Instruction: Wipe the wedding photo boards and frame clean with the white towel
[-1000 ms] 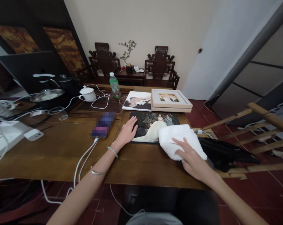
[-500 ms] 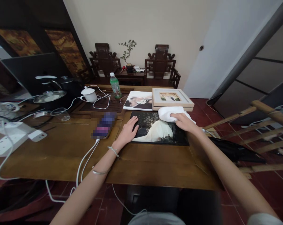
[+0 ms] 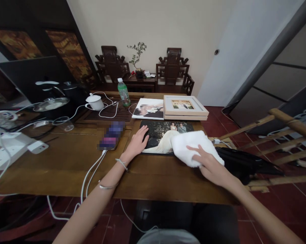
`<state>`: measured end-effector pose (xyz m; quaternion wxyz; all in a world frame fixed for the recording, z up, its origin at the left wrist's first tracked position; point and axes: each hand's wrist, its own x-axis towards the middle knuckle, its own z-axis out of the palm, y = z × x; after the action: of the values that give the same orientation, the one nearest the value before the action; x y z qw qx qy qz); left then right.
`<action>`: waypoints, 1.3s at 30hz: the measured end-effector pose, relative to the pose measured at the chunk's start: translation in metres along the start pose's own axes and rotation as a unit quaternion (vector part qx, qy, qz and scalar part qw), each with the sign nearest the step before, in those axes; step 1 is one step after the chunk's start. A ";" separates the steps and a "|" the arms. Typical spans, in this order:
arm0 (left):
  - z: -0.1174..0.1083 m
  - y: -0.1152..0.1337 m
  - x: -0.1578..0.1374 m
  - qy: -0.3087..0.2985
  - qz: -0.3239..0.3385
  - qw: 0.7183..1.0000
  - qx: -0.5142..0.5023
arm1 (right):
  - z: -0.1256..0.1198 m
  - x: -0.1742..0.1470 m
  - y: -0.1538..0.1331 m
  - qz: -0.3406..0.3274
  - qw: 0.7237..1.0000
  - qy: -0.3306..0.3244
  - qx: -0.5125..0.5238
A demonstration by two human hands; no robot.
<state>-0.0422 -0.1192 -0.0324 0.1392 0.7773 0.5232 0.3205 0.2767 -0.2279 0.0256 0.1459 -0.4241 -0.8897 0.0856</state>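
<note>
A dark wedding photo panel [image 3: 156, 133] lies flat on the wooden table [image 3: 153, 179], showing a couple and a long white dress. My left hand [image 3: 137, 141] rests on its left edge, fingers stretched out, holding nothing. In my right hand [image 3: 210, 166] is a folded white cloth [image 3: 191, 144], pressed over the right part of the panel and hiding that side. Just behind the panel lie a white-edged photo print [image 3: 149, 110] and, to its right, stacked light wooden picture frames [image 3: 186, 115].
Left of the panel lies a phone [image 3: 111, 135] on a white cable. Farther left are a lidded white cup [image 3: 94, 101], a clear plastic cup [image 3: 64, 123] and a power strip [image 3: 8, 150]. A green bottle [image 3: 124, 92] stands behind. A wooden chair [image 3: 292, 125] is at the right.
My right hand has drawn the cloth from the panel's far right side toward me, down to its near right corner. The couple in the photo is now uncovered. My left hand stays put.
</note>
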 end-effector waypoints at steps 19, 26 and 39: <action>-0.004 0.001 0.000 -0.014 -0.002 1.000 -0.003 | -0.003 0.120 0.058 0.016 0.999 0.017 -0.026; -0.004 0.003 0.000 -0.014 -0.002 1.000 0.001 | 0.015 0.071 0.018 -0.007 0.998 -0.030 -0.051; -0.002 -0.001 0.000 -0.019 -0.002 1.000 0.019 | 0.011 0.042 -0.027 -0.053 0.995 -0.076 -0.029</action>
<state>-0.0442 -0.1191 -0.0316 0.1350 0.7846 0.5284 0.2950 0.2281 -0.2126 0.0302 0.0698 -0.3729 -0.9214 0.0837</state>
